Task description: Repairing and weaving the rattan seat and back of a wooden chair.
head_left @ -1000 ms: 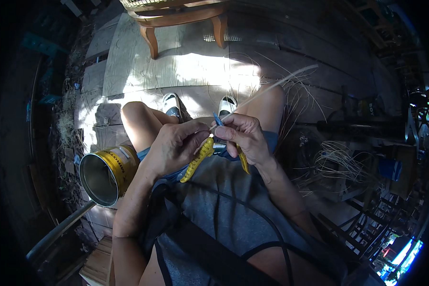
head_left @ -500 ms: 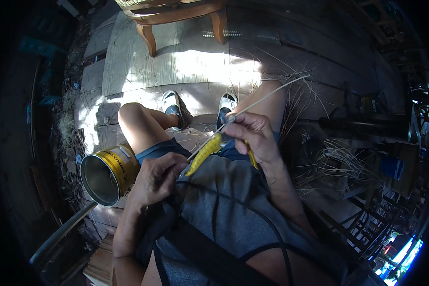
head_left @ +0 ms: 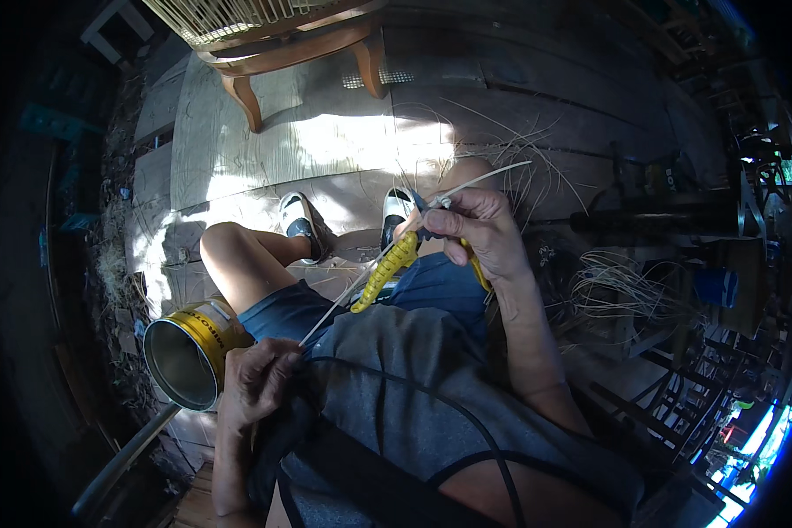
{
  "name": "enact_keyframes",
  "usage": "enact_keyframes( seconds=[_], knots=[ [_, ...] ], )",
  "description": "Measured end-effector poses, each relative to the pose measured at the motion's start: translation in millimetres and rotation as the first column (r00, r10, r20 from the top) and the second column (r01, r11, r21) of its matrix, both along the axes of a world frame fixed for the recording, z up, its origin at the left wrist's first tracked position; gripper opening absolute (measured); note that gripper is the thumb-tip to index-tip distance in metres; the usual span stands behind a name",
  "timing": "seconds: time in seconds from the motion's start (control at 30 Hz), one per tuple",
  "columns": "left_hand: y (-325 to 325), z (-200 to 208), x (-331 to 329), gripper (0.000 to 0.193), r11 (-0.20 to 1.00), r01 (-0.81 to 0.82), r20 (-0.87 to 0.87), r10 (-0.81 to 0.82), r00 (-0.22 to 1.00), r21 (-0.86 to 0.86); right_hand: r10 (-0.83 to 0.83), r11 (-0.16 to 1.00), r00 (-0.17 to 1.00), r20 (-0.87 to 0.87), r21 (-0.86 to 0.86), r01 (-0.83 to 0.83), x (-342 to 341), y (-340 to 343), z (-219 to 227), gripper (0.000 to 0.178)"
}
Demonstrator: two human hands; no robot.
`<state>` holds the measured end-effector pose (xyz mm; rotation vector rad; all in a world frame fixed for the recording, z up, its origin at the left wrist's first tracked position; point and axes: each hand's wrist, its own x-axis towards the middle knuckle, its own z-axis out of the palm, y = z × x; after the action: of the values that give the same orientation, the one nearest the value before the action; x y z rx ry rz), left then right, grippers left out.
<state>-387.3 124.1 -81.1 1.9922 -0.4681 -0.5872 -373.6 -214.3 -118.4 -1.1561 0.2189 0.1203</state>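
My left hand [head_left: 260,380], fingers closed in a pinch near my left hip, grips the lower end of a thin pale cane strip [head_left: 336,304]. From there the strip runs taut up to my right hand [head_left: 482,236] and sticks out past it toward the upper right. Thumb and fingers of my right hand are closed around the strip together with yellow-handled pliers [head_left: 385,275]. One handle of the pliers points down toward my lap; the other is partly behind my palm. Their dark jaws are close to the strip, and whether they bite on it I cannot tell.
A metal tin [head_left: 211,337] with a yellow outside lies tipped beside my left thigh. Ahead stands a wooden chair [head_left: 299,55] with curved legs. Loose cane strands [head_left: 537,150] litter the plank floor [head_left: 282,167], and a coiled bundle of cane [head_left: 620,286] is at the right.
My left hand has moved down and left, away from the pliers, so a longer length of strip stretches between my hands. The end beyond my right hand looks shorter. The whole view has shifted slightly.
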Motion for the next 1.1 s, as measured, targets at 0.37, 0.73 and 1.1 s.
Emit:
enact_keyframes(
  seconds=[0.37, 0.73, 1.1],
  knots=[
    [52, -39, -3, 0.013, 0.939, -0.342, -0.218, 0.339, 0.915, 0.026, -0.479, 0.868, 0.850, 0.221, -0.027, 0.496, -13, -135, 2, 0.022],
    [-53, -43, 23, 0.018, 0.946, -0.107, -0.367, -0.014, 0.930, -0.306, 0.150, 0.983, 0.986, -0.075, 0.119, -0.141, -13, 31, -27, 0.032],
    [-64, -50, 8, 0.014, 0.955, -0.084, -0.163, 0.038, 0.986, -0.285, 0.350, 0.936, 0.934, -0.065, 0.069, -0.346, -39, 73, -20, 0.021]
  ],
)
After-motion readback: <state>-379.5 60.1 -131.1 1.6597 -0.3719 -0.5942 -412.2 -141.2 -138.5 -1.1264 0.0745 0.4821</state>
